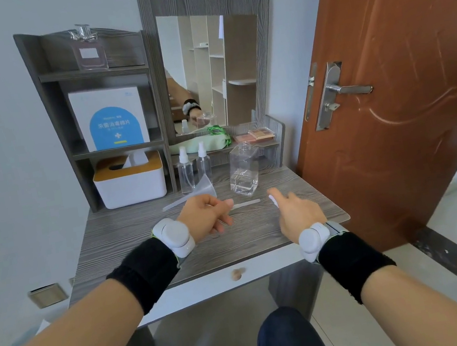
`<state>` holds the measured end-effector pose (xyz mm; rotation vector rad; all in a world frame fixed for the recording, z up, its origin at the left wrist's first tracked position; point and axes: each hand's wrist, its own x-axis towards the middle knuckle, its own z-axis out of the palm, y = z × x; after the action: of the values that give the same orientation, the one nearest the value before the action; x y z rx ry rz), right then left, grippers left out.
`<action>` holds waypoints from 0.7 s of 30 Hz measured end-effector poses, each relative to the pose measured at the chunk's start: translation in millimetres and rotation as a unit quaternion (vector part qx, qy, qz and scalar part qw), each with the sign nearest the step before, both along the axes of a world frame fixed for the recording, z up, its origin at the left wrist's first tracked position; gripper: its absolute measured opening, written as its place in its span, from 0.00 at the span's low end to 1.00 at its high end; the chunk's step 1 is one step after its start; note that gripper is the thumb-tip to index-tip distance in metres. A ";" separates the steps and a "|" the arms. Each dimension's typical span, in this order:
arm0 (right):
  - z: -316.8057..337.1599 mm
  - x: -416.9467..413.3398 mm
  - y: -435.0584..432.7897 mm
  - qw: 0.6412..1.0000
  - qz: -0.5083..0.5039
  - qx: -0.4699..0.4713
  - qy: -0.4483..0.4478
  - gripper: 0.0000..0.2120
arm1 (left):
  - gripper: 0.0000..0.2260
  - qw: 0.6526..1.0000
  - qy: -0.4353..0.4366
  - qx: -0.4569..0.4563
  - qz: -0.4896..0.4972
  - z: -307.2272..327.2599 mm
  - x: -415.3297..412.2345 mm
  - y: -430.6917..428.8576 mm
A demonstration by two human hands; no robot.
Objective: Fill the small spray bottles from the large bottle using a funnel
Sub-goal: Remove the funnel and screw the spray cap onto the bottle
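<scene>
Two small clear spray bottles (185, 173) (204, 163) with white spray tops stand side by side at the back of the desk. To their right stands the large clear bottle (243, 170), uncapped, with a little clear liquid at the bottom. A clear funnel (194, 192) lies on its side in front of the small bottles. My left hand (207, 216) hovers just before the funnel, fingers curled, thumb pinching the end of a thin white tube (245, 204) that runs right. My right hand (297, 211) pinches a small white spray head (272, 199) at its fingertips.
A white tissue box (130, 185) stands at the back left under a shelf unit with a blue-and-white box (111, 118). A mirror (213, 67), a green cloth (201, 144) and makeup palettes (255, 135) sit behind the bottles. A brown door (399, 71) is right of the desk.
</scene>
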<state>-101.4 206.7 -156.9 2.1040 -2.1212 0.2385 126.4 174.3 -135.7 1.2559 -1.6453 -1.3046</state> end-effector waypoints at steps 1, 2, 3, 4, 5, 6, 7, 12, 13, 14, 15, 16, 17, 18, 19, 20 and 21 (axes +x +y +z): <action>2.2 1.9 1.1 1.000 -0.002 -0.016 -0.023 0.23 | 0.16 1.000 -0.014 -0.008 0.003 1.3 -1.2 1.1; 5.0 4.6 2.7 0.998 0.000 -0.029 -0.049 0.21 | 0.17 0.999 -0.027 -0.021 0.012 1.8 -2.4 1.4; 8.7 8.4 5.1 0.997 0.008 -0.037 -0.074 0.20 | 0.17 0.999 -0.029 -0.034 0.023 2.5 -4.1 1.7; 11.6 12.6 7.9 0.994 0.020 -0.042 -0.095 0.18 | 0.16 0.998 -0.020 -0.045 0.032 2.7 -5.8 2.0; 15.1 17.5 11.3 0.992 0.037 -0.046 -0.111 0.15 | 0.14 0.998 -0.001 -0.050 0.037 3.6 -7.4 2.2; 18.6 22.7 15.1 0.990 0.056 -0.046 -0.122 0.13 | 0.11 0.998 0.022 -0.050 0.039 4.8 -8.8 2.2; 19.6 27.5 17.9 0.987 0.078 -0.043 -0.133 0.11 | 0.08 0.997 0.046 -0.044 0.041 5.1 -9.8 2.0; 25.8 46.2 29.2 0.968 0.176 -0.052 -0.172 0.10 | 0.04 0.992 0.119 -0.022 0.018 13.9 -4.8 8.1; 27.5 49.4 30.5 0.965 0.185 -0.059 -0.176 0.10 | 0.05 0.992 0.120 -0.025 0.011 16.4 -2.0 9.7; 27.6 50.9 30.8 0.963 0.190 -0.064 -0.179 0.10 | 0.06 0.993 0.118 -0.027 0.005 17.8 -0.4 9.9; 29.6 54.1 32.7 0.961 0.191 -0.070 -0.186 0.10 | 0.06 0.993 0.114 -0.034 0.003 20.5 2.9 12.0; 31.3 57.2 33.8 0.959 0.187 -0.071 -0.200 0.11 | 0.07 0.993 0.107 -0.042 0.001 22.6 5.8 13.9; 34.1 60.7 35.0 0.957 0.179 -0.071 -0.218 0.10 | 0.09 0.994 0.096 -0.049 -0.002 25.0 8.9 16.0; 36.0 62.8 34.9 0.954 0.170 -0.072 -0.237 0.09 | 0.10 0.995 0.084 -0.054 -0.007 25.7 9.8 16.1; 38.0 66.4 36.1 0.948 0.168 -0.078 -0.258 0.08 | 0.12 0.996 0.072 -0.058 -0.011 27.5 12.6 18.3; 39.3 69.7 37.6 0.941 0.172 -0.084 -0.279 0.06 | 0.13 0.996 0.065 -0.062 -0.013 28.7 15.4 20.6; 41.2 73.0 39.0 0.933 0.178 -0.089 -0.299 0.05 | 0.13 0.996 0.061 -0.064 -0.015 30.6 18.5 22.3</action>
<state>-28.5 245.7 -115.8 2.5082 -1.8378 1.2024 144.9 196.6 -105.1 1.0588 -1.6383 -1.2482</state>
